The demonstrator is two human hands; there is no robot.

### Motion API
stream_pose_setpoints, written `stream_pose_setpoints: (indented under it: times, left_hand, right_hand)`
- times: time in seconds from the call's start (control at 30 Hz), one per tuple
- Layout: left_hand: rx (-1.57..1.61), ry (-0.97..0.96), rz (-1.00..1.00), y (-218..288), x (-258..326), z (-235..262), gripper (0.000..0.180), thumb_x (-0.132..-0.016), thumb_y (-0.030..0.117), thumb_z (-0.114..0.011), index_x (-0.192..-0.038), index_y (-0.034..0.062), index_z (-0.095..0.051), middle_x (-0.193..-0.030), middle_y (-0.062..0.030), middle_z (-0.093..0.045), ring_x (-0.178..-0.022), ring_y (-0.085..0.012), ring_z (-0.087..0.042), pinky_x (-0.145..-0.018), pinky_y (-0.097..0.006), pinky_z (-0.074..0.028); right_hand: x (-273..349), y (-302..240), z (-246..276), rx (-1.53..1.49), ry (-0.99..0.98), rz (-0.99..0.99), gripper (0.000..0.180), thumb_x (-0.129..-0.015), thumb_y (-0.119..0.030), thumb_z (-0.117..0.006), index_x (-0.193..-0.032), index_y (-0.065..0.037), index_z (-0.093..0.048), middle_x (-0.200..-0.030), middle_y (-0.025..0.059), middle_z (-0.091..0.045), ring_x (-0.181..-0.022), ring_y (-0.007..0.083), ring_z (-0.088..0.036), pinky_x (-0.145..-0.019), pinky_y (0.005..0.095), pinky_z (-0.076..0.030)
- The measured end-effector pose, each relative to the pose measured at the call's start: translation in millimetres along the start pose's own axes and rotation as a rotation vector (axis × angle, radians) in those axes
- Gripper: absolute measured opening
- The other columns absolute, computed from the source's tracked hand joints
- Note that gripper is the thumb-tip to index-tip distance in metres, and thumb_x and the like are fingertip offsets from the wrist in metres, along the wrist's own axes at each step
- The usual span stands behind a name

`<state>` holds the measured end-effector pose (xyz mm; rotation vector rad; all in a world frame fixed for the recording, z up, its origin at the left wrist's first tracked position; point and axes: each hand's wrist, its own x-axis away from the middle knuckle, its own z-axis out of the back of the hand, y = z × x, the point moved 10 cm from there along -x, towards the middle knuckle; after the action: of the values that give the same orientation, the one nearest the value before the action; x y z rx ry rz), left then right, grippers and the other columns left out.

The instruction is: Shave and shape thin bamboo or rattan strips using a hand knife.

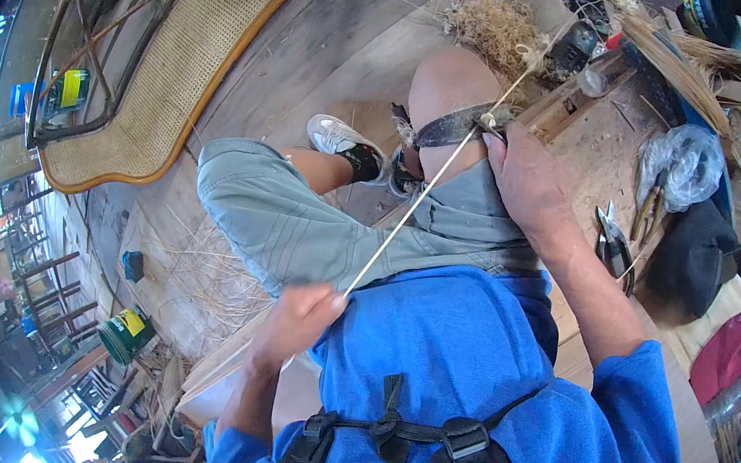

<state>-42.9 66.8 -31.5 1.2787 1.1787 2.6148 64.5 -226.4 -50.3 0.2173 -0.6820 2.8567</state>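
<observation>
A pale cane strand (408,212) stretches taut across my lap, from the upper right over my bare knee down to my left side. At its lower end my left hand (297,318) is closed, pinching the strand beside my waist. A black band (451,127) is tied around my leg by the knee, and the strand crosses over it. My right hand (533,183) rests on that band, closed around a small dark blade-like tool (495,135) that meets the strand. Most of this tool is hidden by the fingers.
Pliers (613,242), a black cap (690,260) and a clear plastic bag (683,165) lie at my right. Cane shavings (494,26) heap beyond my knee, near a cane bundle (681,78). A woven cane panel with a wooden frame (181,63) stands at the left.
</observation>
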Motion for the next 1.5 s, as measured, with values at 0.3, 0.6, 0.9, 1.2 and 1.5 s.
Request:
stream_pose_setpoints:
  times: [0.3,0.6,0.9,1.2,1.5]
  left_hand:
    - [-0.556,0.1,0.301,-148,116,45,0.032,-0.086,0.028,-0.051,-0.07,0.0001,-0.054,-0.053,-0.0143,-0.047,-0.051,-0.0256,-0.048,-0.054,-0.037,-0.041]
    - [-0.105,0.398,-0.265,30,5,39,0.017,-0.087,0.018,-0.051,-0.089,0.0025,-0.059,-0.088,-0.015,-0.06,-0.08,-0.0312,-0.058,-0.071,-0.039,-0.046]
    - [0.158,0.769,-0.192,10,31,34,0.021,-0.087,0.02,-0.056,-0.076,0.0016,-0.056,-0.064,-0.0174,-0.052,-0.057,-0.0318,-0.051,-0.053,-0.037,-0.042]
    - [0.55,0.882,-0.174,18,-14,78,0.034,-0.093,0.028,-0.051,-0.078,-0.0018,-0.057,-0.061,-0.0018,-0.05,-0.061,-0.0058,-0.042,-0.055,-0.025,-0.04]
    - [0.476,0.796,-0.314,38,-21,96,0.037,-0.091,0.029,-0.053,-0.073,-0.0024,-0.055,-0.055,-0.0114,-0.048,-0.051,-0.0145,-0.039,-0.049,-0.032,-0.039]
  right_hand:
    - [2,-7,5,-0.017,-0.139,-0.054,0.035,-0.091,-0.037,-0.042,-0.092,-0.004,-0.053,-0.082,0.0221,-0.062,-0.081,0.0399,-0.06,-0.071,0.0487,-0.046]
    - [0,2,-7,0.068,-0.2,-0.157,0.043,-0.091,-0.041,-0.04,-0.099,-0.001,-0.054,-0.091,0.0266,-0.061,-0.088,0.0427,-0.058,-0.078,0.0487,-0.044]
    - [12,-9,22,-0.736,-0.181,-0.14,0.023,-0.089,-0.024,-0.052,-0.095,-0.003,-0.061,-0.071,0.0088,-0.059,-0.066,0.0161,-0.057,-0.061,0.0264,-0.044]
    - [49,-155,-40,-1.133,-0.722,0.159,0.039,-0.087,-0.026,-0.053,-0.115,0.002,-0.05,-0.074,0.0025,-0.049,-0.063,0.0111,-0.05,-0.058,0.0234,-0.042]
    - [35,-174,-45,-1.508,-0.947,-0.051,0.052,-0.093,-0.043,-0.039,-0.119,0.001,-0.046,-0.068,0.0046,-0.048,-0.052,0.0126,-0.046,-0.044,0.0236,-0.036]
